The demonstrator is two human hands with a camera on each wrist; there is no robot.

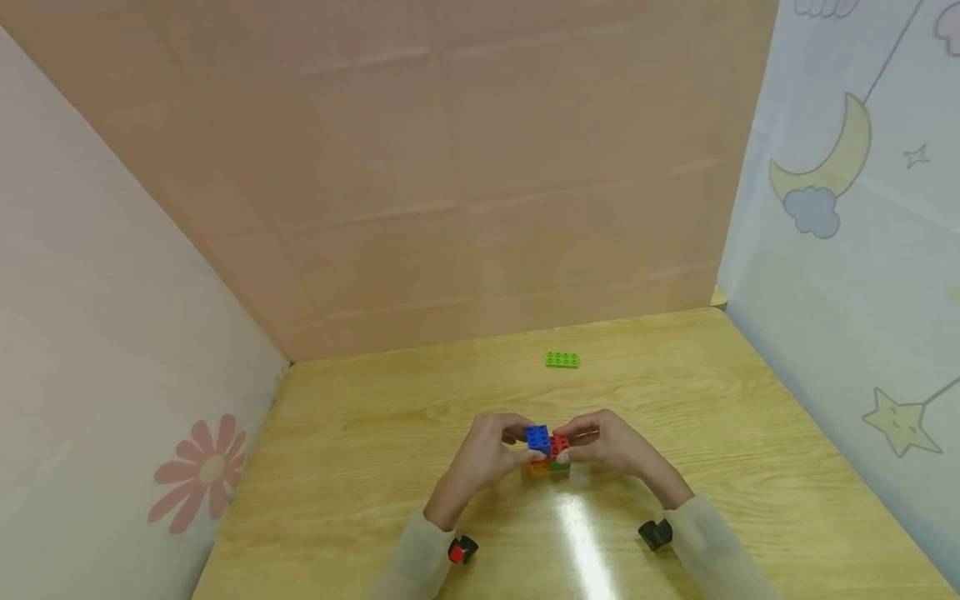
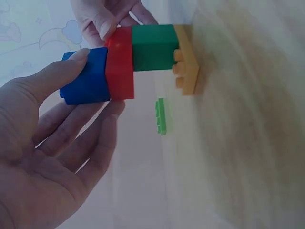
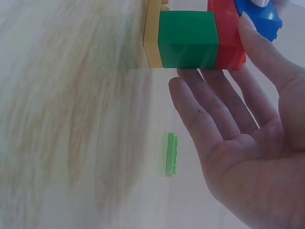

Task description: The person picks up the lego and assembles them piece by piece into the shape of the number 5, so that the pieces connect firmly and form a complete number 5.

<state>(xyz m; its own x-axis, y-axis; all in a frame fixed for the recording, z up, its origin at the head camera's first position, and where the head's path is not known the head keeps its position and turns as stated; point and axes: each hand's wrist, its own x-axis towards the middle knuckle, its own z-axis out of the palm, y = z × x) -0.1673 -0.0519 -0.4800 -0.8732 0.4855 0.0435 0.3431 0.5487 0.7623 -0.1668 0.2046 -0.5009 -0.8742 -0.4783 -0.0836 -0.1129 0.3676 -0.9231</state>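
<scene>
A small stack of toy building bricks stands on the wooden table (image 1: 360, 433). At its bottom lies a flat yellow-orange plate (image 2: 189, 67), with a green brick (image 2: 155, 47) on one end. Across the green brick sits a red brick (image 2: 120, 71), and a blue brick (image 2: 90, 78) is on top, off to the left side. My left hand (image 1: 480, 457) pinches the blue brick between thumb and fingers. On the other side my right hand (image 1: 617, 446) holds the red brick, its thumb on the near face and its fingers behind.
A flat light-green plate (image 1: 562, 359) with studs lies farther back on the table. A brown sheet (image 1: 465, 183) hangs behind the table. Printed walls stand at left and right. Dark devices (image 1: 656, 534) are worn at both wrists.
</scene>
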